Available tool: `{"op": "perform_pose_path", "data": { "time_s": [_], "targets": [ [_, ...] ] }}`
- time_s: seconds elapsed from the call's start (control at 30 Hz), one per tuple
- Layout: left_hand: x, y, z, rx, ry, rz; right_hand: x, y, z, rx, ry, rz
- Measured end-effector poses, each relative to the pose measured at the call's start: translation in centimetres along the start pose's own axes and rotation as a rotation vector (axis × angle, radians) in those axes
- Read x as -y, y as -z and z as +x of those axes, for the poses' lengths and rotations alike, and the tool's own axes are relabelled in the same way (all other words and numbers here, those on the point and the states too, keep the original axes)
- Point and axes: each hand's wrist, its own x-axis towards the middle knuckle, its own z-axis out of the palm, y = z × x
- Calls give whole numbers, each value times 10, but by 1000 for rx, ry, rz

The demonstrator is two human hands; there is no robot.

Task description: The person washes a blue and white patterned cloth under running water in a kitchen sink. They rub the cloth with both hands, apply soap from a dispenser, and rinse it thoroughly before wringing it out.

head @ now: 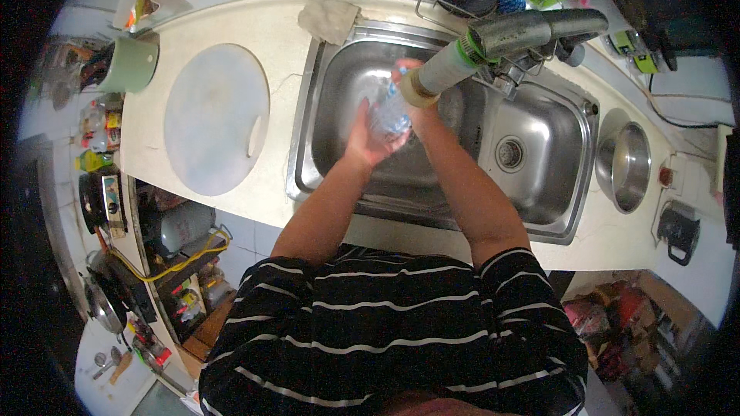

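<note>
Over the left basin of a steel double sink [335, 144], my left hand [370, 141] is closed around the lower part of a clear glass or plastic vessel [393, 112] with blue markings. My right hand [417, 110] holds the same vessel from the other side, its fingers near the upper end. Both hands and the vessel are blurred, and the faucet [448, 69] with its white extension hangs in front of part of the right hand. Whether water is running cannot be told.
A round white board [217, 118] lies left of the sink, with a green container [130, 65] beyond. A beige cloth [328, 20] rests at the sink's back edge. Behind the faucet stands a wire rack [425, 3] with scourers. A steel bowl [631, 167] leans at the right.
</note>
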Motion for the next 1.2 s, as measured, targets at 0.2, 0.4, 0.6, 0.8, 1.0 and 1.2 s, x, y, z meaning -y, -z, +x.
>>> {"op": "perform_pose_path", "data": {
  "time_s": [0.2,0.4,0.6,0.8,1.0,1.2],
  "targets": [
    [14,12,7,359,-304,93,57,-28,-78,286,109,-547],
    [16,-25,15,114,-305,274,-34,-4,-32,79,-227,-640],
    [6,-15,17,199,-251,114,60,-34,-61,105,56,-710],
    [16,-32,10,-120,-497,285,2,-16,-26,53,-165,-487],
    [30,-11,3,-23,-881,495,18,-42,-48,214,-15,-511],
    [-1,-20,7,323,-244,245,16,-14,-38,195,-180,-663]
  ]
}}
